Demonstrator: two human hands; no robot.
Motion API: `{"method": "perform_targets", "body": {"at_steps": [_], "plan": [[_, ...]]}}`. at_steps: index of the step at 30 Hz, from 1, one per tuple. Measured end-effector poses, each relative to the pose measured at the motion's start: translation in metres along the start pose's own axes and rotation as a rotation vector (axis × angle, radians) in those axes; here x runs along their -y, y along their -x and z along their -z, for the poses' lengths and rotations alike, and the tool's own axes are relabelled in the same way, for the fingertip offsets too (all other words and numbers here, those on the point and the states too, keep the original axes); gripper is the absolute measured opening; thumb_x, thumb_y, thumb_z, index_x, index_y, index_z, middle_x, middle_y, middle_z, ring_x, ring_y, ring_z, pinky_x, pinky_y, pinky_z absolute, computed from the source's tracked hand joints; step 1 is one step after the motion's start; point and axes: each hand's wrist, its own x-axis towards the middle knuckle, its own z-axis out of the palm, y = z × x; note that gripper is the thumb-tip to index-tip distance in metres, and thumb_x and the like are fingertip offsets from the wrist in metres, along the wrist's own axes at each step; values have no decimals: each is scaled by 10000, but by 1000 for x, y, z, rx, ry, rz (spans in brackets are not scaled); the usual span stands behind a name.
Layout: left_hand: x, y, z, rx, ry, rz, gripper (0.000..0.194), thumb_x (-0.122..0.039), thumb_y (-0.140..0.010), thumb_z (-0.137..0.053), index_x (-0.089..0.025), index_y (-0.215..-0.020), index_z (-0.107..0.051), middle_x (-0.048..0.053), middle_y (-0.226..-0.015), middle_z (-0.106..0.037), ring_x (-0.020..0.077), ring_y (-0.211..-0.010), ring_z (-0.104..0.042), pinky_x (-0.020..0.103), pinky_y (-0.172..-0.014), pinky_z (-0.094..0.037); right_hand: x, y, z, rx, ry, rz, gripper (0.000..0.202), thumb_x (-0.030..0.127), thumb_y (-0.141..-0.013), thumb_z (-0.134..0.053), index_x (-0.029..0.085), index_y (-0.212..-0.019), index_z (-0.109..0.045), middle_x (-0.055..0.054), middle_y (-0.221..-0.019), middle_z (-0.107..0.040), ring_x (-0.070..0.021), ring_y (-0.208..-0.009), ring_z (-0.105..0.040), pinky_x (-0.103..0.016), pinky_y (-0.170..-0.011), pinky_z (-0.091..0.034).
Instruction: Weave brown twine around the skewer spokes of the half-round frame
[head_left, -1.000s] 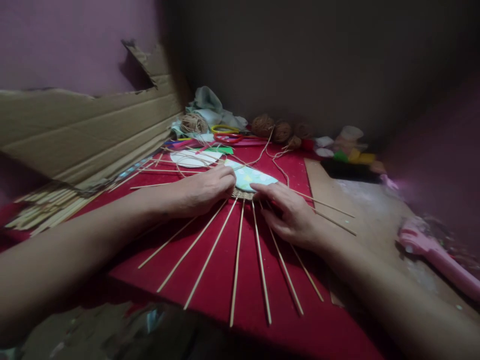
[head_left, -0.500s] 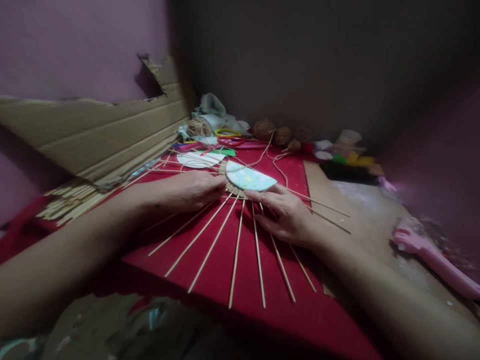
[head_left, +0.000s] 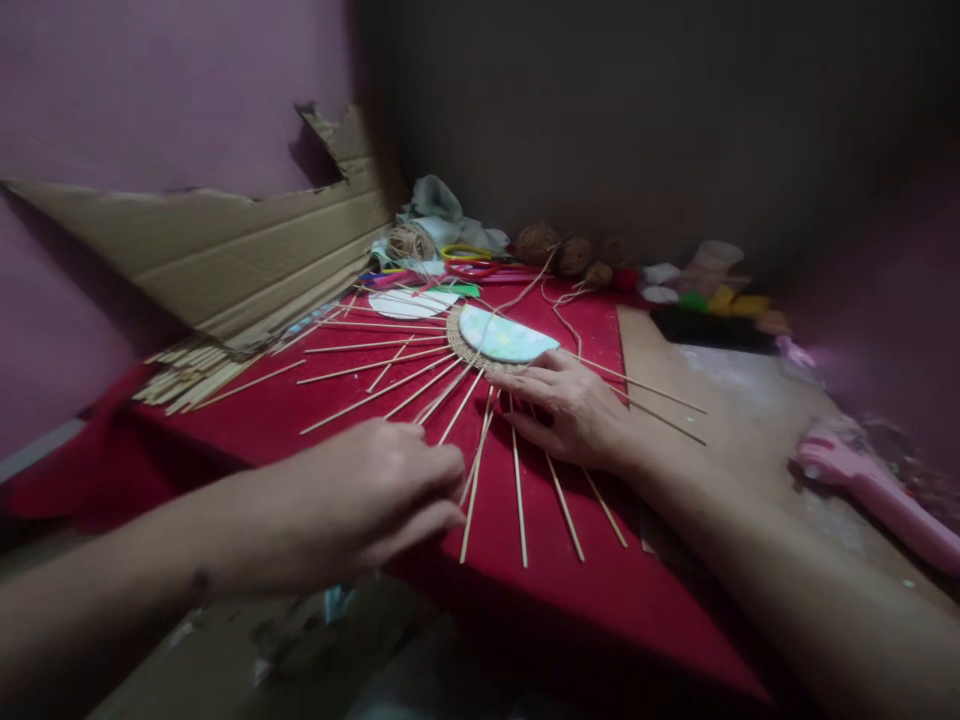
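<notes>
A half-round piece with a pale green patterned face (head_left: 504, 336) and a woven twine rim (head_left: 459, 338) lies on the red cloth, thin sticks (head_left: 519, 490) fanning out from it. My right hand (head_left: 574, 408) rests on the near right of the rim, its fingers on the weave and over the sticks. Nearer the cloth's front edge, my left hand (head_left: 409, 485) is closed above the left-front sticks. A strand of twine seems to run from the rim toward it, but what its fingers pinch is hidden.
Balls of brown twine (head_left: 537, 243), scissors with red and yellow handles (head_left: 469, 262) and a white disc (head_left: 412, 303) lie at the back. Loose sticks (head_left: 202, 375) and torn cardboard (head_left: 247, 255) are at left. A pink glue gun (head_left: 874, 490) lies at right.
My left hand has moved from the woven rim toward the front edge, uncovering the left sticks. My right hand stays by the rim. The view has shifted slightly.
</notes>
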Motion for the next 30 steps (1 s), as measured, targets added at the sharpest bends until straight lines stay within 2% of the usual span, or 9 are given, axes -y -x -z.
{"method": "perform_targets", "body": {"at_steps": [3,6,10,13,16,19,23,26,30], "plan": [[-21,8,-14,-41,-89,-46,213,-197,-911,-409,-218,-751,-548,20,-671,-586,147,-577,-481,285,-550,-389,0,0,0,8,7,-3,320,286,-910,-506,184,-1184,-636,-69,-1127,-685,-215,-915,-564,-402,-822,-456],[-36,13,-24,-145,-216,-167,294,-79,-849,-351,-214,-747,-591,44,-653,-617,176,-562,-491,341,-647,-452,-1,-1,0,39,7,-7,306,283,-913,-497,200,-1159,-659,-65,-1097,-687,-211,-914,-557,-398,-824,-439],[-47,21,-38,-284,-369,-242,315,-132,-828,-376,-207,-831,-683,66,-670,-665,211,-582,-522,398,-792,-477,-3,0,-1,45,1,8,273,273,-910,-498,202,-1071,-706,-71,-1026,-695,-212,-877,-538,-393,-794,-430],[-52,27,-47,-282,-413,-244,315,-165,-827,-394,-222,-881,-699,70,-720,-680,222,-618,-532,420,-807,-471,-5,1,-2,36,10,18,275,270,-911,-484,196,-1027,-723,-76,-991,-696,-214,-848,-526,-393,-778,-428],[-49,32,-46,-253,-439,-227,321,-132,-827,-382,-229,-798,-687,73,-674,-649,221,-594,-509,431,-722,-460,-6,1,-3,29,16,19,275,251,-906,-478,199,-1006,-729,-75,-968,-696,-213,-827,-519,-390,-769,-427],[-34,38,-36,-202,-422,-212,340,-116,-837,-349,-236,-740,-653,68,-644,-617,217,-564,-477,434,-676,-424,-7,1,-3,28,26,13,279,223,-898,-473,197,-1003,-730,-65,-960,-696,-211,-835,-524,-378,-770,-427],[-8,50,-14,-119,-412,-191,369,-103,-843,-286,-245,-807,-625,55,-749,-635,214,-621,-487,430,-689,-361,-5,0,-2,12,19,19,284,199,-893,-469,176,-1023,-721,-71,-957,-697,-210,-837,-530,-377,-771,-438],[8,50,8,-152,-463,-108,352,-131,-880,-282,-251,-818,-608,33,-748,-592,200,-664,-480,398,-676,-318,-4,0,-2,-5,10,2,279,183,-881,-485,161,-1048,-708,-78,-954,-702,-210,-840,-538,-381,-770,-454],[36,24,41,-274,-602,-90,396,-321,-930,-275,-229,-715,-594,9,-663,-500,165,-611,-410,332,-640,-292,-2,-1,-2,-19,-1,-18,283,156,-876,-480,156,-1049,-704,-71,-954,-708,-202,-854,-554,-376,-791,-470]]}}
